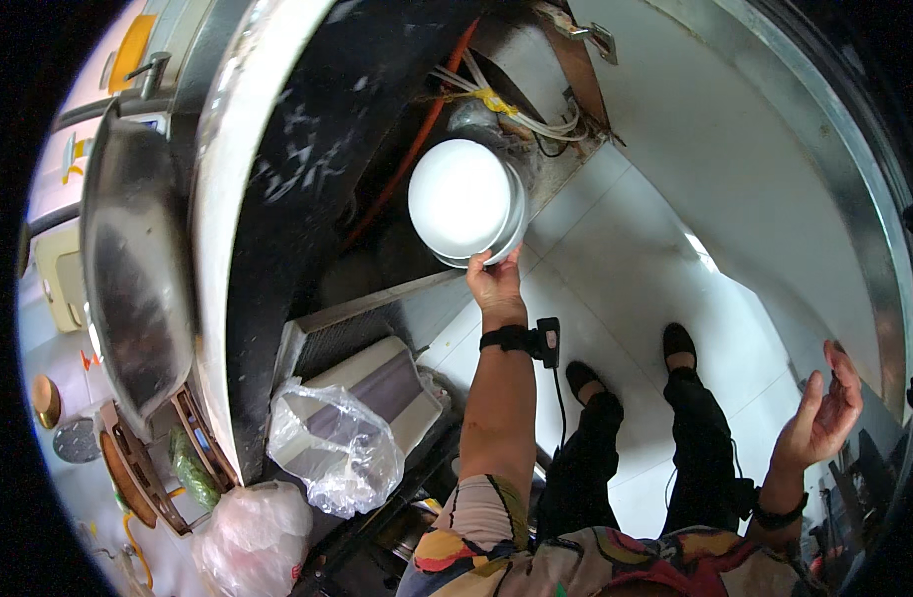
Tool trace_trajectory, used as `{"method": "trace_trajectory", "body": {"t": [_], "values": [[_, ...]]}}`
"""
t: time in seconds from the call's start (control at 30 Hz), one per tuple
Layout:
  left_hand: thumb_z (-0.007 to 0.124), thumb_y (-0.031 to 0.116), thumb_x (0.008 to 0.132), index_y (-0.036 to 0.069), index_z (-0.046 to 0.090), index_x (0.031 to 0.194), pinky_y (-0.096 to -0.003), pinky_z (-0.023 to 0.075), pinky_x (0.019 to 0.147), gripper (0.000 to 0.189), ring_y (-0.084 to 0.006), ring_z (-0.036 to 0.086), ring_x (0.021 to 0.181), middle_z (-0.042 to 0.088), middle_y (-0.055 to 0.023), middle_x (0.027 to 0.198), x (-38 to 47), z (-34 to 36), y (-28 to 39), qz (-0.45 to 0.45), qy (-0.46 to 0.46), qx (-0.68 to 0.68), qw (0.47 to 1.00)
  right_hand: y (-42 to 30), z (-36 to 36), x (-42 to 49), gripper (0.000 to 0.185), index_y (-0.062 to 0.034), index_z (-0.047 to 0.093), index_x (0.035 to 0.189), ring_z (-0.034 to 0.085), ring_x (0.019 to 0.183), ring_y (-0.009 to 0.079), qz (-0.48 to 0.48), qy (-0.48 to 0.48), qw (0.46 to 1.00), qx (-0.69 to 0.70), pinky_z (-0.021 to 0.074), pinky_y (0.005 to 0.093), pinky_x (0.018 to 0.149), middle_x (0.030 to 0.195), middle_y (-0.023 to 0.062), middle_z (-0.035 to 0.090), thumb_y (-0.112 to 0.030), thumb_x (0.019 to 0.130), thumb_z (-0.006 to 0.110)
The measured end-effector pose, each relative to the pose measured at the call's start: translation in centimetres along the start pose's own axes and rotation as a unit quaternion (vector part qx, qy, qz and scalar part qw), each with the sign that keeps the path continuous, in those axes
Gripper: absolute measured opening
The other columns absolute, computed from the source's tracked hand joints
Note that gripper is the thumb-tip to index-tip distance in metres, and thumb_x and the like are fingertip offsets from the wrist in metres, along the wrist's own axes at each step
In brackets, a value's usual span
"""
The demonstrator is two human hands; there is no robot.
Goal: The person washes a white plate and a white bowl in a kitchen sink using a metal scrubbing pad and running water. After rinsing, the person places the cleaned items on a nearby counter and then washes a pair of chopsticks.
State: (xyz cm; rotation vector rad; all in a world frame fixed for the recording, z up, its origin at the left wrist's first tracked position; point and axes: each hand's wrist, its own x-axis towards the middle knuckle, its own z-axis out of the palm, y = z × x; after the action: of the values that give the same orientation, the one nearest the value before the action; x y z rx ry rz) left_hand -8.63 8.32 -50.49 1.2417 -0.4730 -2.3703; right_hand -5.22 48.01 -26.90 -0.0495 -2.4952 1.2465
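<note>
My left hand (pixel 494 280) grips the near rim of a stack of white dishes (pixel 462 200), thumb on top and fingers at the side. The stack is in front of an open, dark cabinet space with a red hose (pixel 419 145) and a bundle of white cables (pixel 527 123) tied with yellow tape. My right hand (pixel 826 410) is held out at the far right, palm up with fingers slightly curled and nothing in it.
A large metal wok or basin (pixel 136 276) stands at the left on the counter. Below are a clear plastic bag (pixel 344 455), a pinkish plastic bag (pixel 255 537) and a grey-and-white box (pixel 382 395). A pale door panel (pixel 732 149) curves along the right, above the tiled floor (pixel 613 269).
</note>
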Motion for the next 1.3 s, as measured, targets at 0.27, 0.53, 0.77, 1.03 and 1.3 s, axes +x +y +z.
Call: {"method": "trace_trajectory", "body": {"t": [0.27,0.53,0.77,1.03,1.3], "values": [[0.058,0.001,0.067,-0.003,0.050,0.117,-0.0565,0.0520,0.091,0.051,-0.0384,0.055,0.109,0.053,-0.0178,0.119,6.0,-0.3,-0.8,0.037,0.037,0.000,0.999,1.9,-0.6,0.4,0.022,0.0055,0.045,0.115,0.057,0.112,0.0316,-0.006,-0.001,1.000,-0.020,0.0460,0.0415,0.100,0.119,0.0259,0.054,0.006,0.094,0.049],[0.058,0.012,0.071,0.000,0.055,0.114,-0.0594,0.0467,0.094,0.045,-0.0383,0.056,0.108,0.059,-0.0129,0.119,9.4,0.6,-0.9,0.051,0.113,0.039,0.991,3.2,-1.0,1.5,0.021,0.0052,0.046,0.113,0.059,0.110,0.0322,0.011,0.032,0.999,-0.036,0.0490,0.0400,0.097,0.118,0.0254,0.055,0.007,0.093,0.050],[0.056,0.015,0.074,0.001,0.056,0.114,-0.0556,0.0527,0.087,0.042,-0.0364,0.058,0.106,0.060,-0.0124,0.117,9.9,0.0,-0.7,0.031,0.110,0.086,0.990,3.5,-1.3,1.6,0.022,0.0019,0.047,0.113,0.059,0.108,0.0315,0.018,0.016,0.997,-0.078,0.0505,0.0382,0.095,0.114,0.0237,0.056,0.007,0.092,0.049],[0.048,0.014,0.085,-0.001,0.054,0.115,-0.0535,0.0559,0.083,0.034,-0.0361,0.060,0.105,0.059,-0.0153,0.119,11.3,0.1,0.5,-0.013,0.120,0.130,0.984,3.1,-0.8,2.1,0.021,0.0018,0.046,0.113,0.059,0.109,0.0315,0.018,0.011,0.995,-0.098,0.0511,0.0379,0.095,0.115,0.0234,0.056,0.006,0.093,0.049],[0.047,0.020,0.096,-0.003,0.053,0.119,-0.0504,0.0586,0.078,0.033,-0.0339,0.063,0.097,0.062,-0.0159,0.113,11.8,0.1,0.6,-0.043,0.129,0.167,0.977,3.8,-0.6,2.0,0.020,0.0025,0.046,0.112,0.058,0.111,0.0322,0.023,0.011,0.997,-0.071,0.0505,0.0398,0.096,0.115,0.0235,0.055,0.008,0.093,0.047]]}}
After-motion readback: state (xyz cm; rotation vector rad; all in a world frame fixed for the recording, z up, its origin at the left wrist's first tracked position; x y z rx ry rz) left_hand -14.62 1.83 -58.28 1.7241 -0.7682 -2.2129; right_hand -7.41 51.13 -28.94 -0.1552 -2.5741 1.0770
